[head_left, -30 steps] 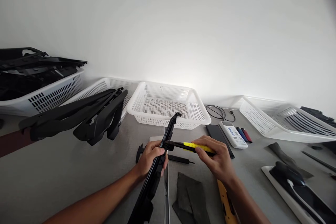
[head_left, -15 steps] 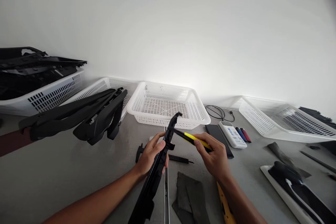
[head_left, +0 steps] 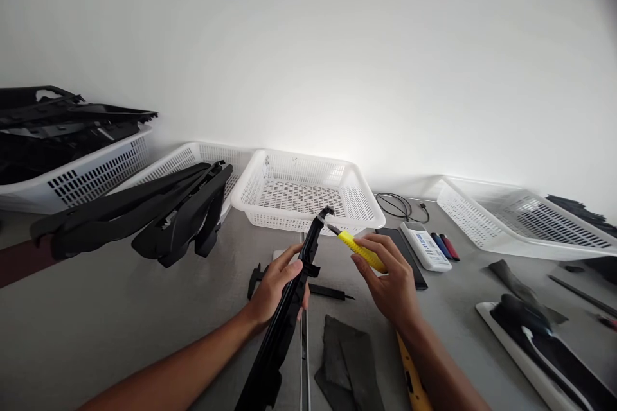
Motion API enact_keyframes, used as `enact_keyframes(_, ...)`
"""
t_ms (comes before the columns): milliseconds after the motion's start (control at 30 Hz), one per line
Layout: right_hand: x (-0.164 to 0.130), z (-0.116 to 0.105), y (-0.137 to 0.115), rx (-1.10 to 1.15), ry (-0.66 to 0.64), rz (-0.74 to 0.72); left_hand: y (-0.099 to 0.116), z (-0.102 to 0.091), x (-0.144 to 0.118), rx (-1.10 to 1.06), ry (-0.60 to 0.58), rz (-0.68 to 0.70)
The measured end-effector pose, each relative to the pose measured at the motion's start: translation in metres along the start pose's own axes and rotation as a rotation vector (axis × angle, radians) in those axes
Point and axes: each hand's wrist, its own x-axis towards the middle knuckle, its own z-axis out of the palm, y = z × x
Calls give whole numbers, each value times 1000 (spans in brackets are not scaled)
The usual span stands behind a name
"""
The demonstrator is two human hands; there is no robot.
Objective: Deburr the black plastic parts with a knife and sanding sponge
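The left hand [head_left: 277,282] grips a long black plastic strip [head_left: 289,308]; the right hand [head_left: 393,282] grips a yellow knife [head_left: 359,249], its tip at the strip's 12 o'clock end. A slip there could likely nick the left fingers [head_left: 292,257] or gouge the plastic.

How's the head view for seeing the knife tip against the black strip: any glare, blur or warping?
Head view: sharp at the centre, where the left hand grips the black trim strip and the right hand holds the yellow utility knife; bright wall glow behind the white basket; wide-angle warping bows the edges; the black parts lose detail.
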Motion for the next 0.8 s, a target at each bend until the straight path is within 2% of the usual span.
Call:
enact_keyframes(100,0,0,0,46,-71,-23,-1,0,0,-7,1,6)
enact_keyframes(233,-1,1,-2,53,-53,12,0,0,1,7,5,3)
enact_keyframes(400,-1,3,-2,45,11,165,1,0,0,13,13,-12)
enact_keyframes(533,-2,4,3,123,19,351,2,0,-1,13,6,-6)
enact_keyframes(600,-2,4,4,137,12,387,2,0,-1,17,5,-4)
enact_keyframes(667,-1,3,5,115,-21,363,2,0,-1,15,12,-5)
enact_keyframes(800,1,2,-1,119,-98,197,2,1,0,4,32,-6)
